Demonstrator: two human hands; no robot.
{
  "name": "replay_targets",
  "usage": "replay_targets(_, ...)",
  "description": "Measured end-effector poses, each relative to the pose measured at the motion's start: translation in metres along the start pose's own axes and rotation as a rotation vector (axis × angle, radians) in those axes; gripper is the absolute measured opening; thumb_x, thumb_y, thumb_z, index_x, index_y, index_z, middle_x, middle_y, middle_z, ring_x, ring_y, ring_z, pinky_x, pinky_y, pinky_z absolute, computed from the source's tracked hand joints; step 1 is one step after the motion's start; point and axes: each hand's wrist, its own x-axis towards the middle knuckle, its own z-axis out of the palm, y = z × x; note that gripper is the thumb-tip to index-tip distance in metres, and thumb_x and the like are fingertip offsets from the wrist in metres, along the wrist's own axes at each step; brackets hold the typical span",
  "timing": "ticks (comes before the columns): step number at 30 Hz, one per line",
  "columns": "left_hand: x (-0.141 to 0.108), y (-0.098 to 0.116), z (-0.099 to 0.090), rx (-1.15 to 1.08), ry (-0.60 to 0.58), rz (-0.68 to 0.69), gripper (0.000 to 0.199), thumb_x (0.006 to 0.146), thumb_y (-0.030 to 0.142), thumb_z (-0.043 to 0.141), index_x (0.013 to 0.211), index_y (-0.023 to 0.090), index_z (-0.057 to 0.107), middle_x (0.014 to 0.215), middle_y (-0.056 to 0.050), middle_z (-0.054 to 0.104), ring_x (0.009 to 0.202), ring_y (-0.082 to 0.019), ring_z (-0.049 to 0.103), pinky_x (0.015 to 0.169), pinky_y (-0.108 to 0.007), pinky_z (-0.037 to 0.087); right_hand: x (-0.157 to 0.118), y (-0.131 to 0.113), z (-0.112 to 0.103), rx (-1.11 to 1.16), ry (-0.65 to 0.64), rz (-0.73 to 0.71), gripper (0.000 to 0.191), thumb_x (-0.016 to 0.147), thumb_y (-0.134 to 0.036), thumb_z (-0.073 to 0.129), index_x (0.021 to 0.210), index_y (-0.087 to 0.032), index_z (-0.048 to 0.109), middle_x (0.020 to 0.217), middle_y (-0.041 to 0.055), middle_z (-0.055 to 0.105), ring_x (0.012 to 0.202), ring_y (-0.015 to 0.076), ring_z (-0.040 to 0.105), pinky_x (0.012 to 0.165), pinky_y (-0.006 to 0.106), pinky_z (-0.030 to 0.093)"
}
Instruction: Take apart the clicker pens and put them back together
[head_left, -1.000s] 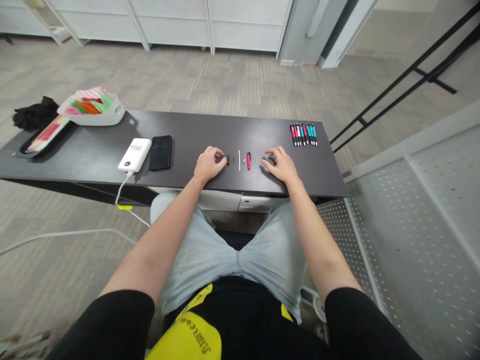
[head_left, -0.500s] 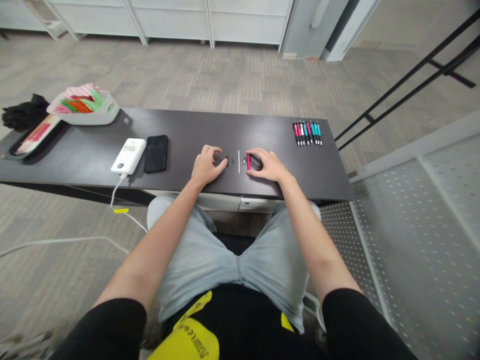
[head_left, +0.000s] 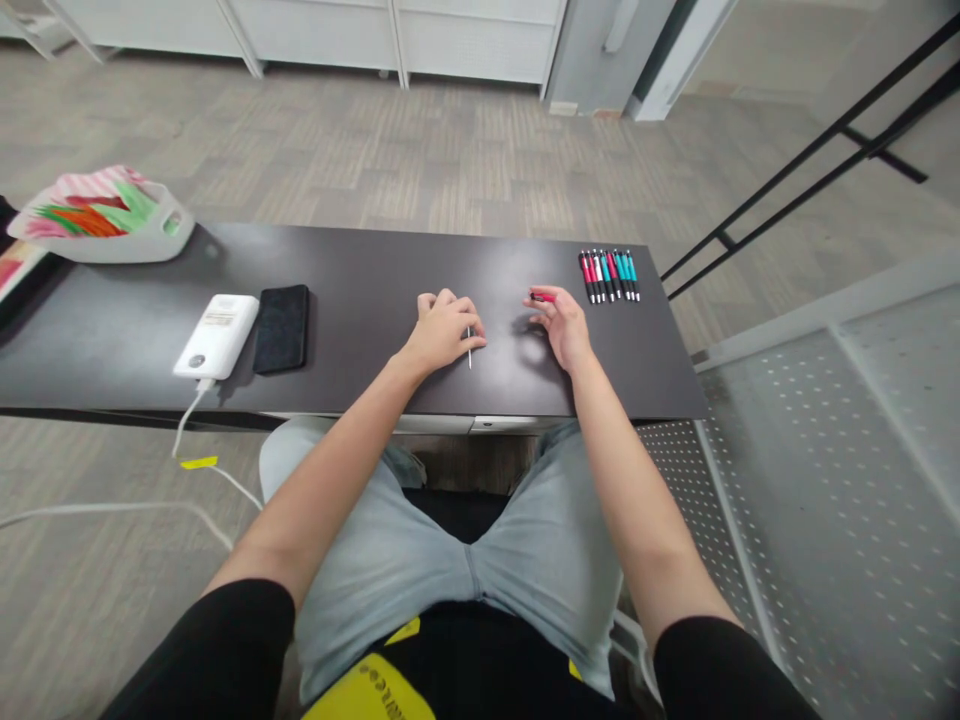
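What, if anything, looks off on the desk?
No spill or damage shows. Only the thin rod at the left hand and red piece in the right hand are separate from the pen row.

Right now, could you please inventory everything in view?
Table: one, dark, centre
Pens: several, red, white, teal, table's right
Barrel: one, red, above table
Rod: one, pale, table's middle
Power bank: one, white, table's left
Phone: one, black, table's left
Cable: one or more, white, left
Basket: one, white, far left
Tray: one, black, left edge
Cabinets: several, white, background
Panel: one, grey, right
Rails: two, black, right
Jeans: one pair, blue, below
Shirt: one, black, bottom
Left hand: one, bare, at rod
Right hand: one, bare, holding barrel
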Motion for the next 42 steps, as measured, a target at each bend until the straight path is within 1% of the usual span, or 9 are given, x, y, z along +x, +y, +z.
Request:
replay_targets(6, 0.040, -0.032, -0.023, -0.224, 0.259, -0.008, 0.007, 0.105, 0.029, 0.091, 0.098, 0.028, 0.088, 0.108, -0.006, 0.091, 0.105, -0.032, 0.077, 0.123, -0.061, 0.049, 0.041, -0.013, 0.010, 0.107, 0.006, 0.120, 0.084, 0.095, -0.116, 0.059, 0.096, -0.033, 0.067, 0.105, 0.0096, 0.080, 0.100, 0.0314, 0.088, 0.073, 0.040, 0.067)
replay_targets(12, 0.089, -0.073, -0.035, -0.482, 0.512, -0.074, 0.008, 0.098, 0.026, 0.088, 0.095, 0.024, 0.082, 0.096, -0.005, 0.087, 0.090, -0.024, 0.077, 0.093, -0.039, 0.063, 0.099, -0.004, 0.055, 0.106, -0.052, 0.043, 0.094, 0.082, -0.125, 0.068, 0.086, -0.032, 0.056, 0.079, 0.0014, 0.069, 0.060, 0.0191, 0.059, 0.054, 0.033, 0.049)
replay_targets(14, 0.092, -0.085, -0.029, -0.513, 0.533, -0.068, 0.009, 0.097, 0.031, 0.091, 0.096, 0.025, 0.084, 0.092, -0.004, 0.085, 0.085, -0.022, 0.074, 0.087, -0.037, 0.062, 0.104, 0.005, 0.061, 0.020, -0.096, -0.041, 0.087, 0.086, -0.120, 0.073, 0.090, -0.033, 0.064, 0.081, 0.0006, 0.070, 0.063, 0.0205, 0.058, 0.060, 0.037, 0.054)
replay_targets(19, 0.087, -0.100, -0.016, -0.521, 0.475, 0.018, 0.026, 0.105, 0.053, 0.090, 0.106, 0.027, 0.093, 0.098, -0.006, 0.086, 0.085, -0.024, 0.073, 0.083, -0.038, 0.061, 0.097, 0.013, 0.054, -0.324, -0.355, -0.180, 0.058, 0.105, -0.094, 0.080, 0.107, -0.037, 0.087, 0.087, 0.0049, 0.075, 0.091, 0.0336, 0.077, 0.103, 0.055, 0.069)
replay_targets(23, 0.088, -0.098, -0.019, -0.463, 0.401, 0.087, 0.036, 0.113, 0.061, 0.081, 0.112, 0.030, 0.097, 0.110, -0.009, 0.086, 0.097, -0.027, 0.076, 0.088, -0.041, 0.062, 0.094, 0.009, 0.051, -0.359, -0.357, -0.180, 0.058, 0.107, -0.092, 0.077, 0.117, -0.038, 0.095, 0.092, 0.0074, 0.082, 0.090, 0.0380, 0.081, 0.108, 0.064, 0.071)
replay_targets(28, 0.085, -0.089, -0.021, -0.549, 0.396, 0.109, 0.044, 0.106, 0.069, 0.090, 0.122, 0.028, 0.096, 0.106, -0.007, 0.086, 0.089, -0.023, 0.074, 0.085, -0.039, 0.062, 0.093, 0.009, 0.054, -0.398, -0.417, -0.263, 0.059, 0.111, -0.092, 0.071, 0.125, -0.040, 0.098, 0.128, 0.0129, 0.092, 0.125, 0.0470, 0.087, 0.126, 0.074, 0.066)
replay_targets(32, 0.083, -0.083, -0.020, -0.582, 0.387, 0.076, 0.051, 0.094, 0.075, 0.103, 0.100, 0.026, 0.088, 0.095, -0.005, 0.086, 0.081, -0.022, 0.071, 0.082, -0.038, 0.061, 0.092, 0.008, 0.054, -0.434, -0.450, -0.284, 0.061, 0.112, -0.092, 0.069, 0.132, -0.041, 0.096, 0.136, 0.0113, 0.093, 0.134, 0.0476, 0.085, 0.132, 0.075, 0.063)
replay_targets(37, 0.081, -0.080, -0.022, -0.507, 0.371, 0.081, 0.031, 0.095, 0.055, 0.103, 0.091, 0.028, 0.089, 0.092, -0.004, 0.087, 0.081, -0.023, 0.071, 0.084, -0.041, 0.062, 0.093, 0.008, 0.055, -0.460, -0.465, -0.304, 0.060, 0.111, -0.093, 0.069, 0.129, -0.043, 0.096, 0.136, 0.0110, 0.093, 0.137, 0.0486, 0.083, 0.133, 0.076, 0.062)
replay_targets(42, 0.080, -0.073, -0.026, -0.498, 0.357, 0.109, 0.040, 0.096, 0.066, 0.103, 0.087, 0.030, 0.090, 0.091, -0.004, 0.086, 0.082, -0.024, 0.071, 0.082, -0.042, 0.061, 0.094, 0.009, 0.055, -0.499, -0.488, -0.303, 0.065, 0.112, -0.096, 0.065, 0.130, -0.041, 0.095, 0.139, 0.0123, 0.092, 0.136, 0.0483, 0.081, 0.132, 0.076, 0.062)
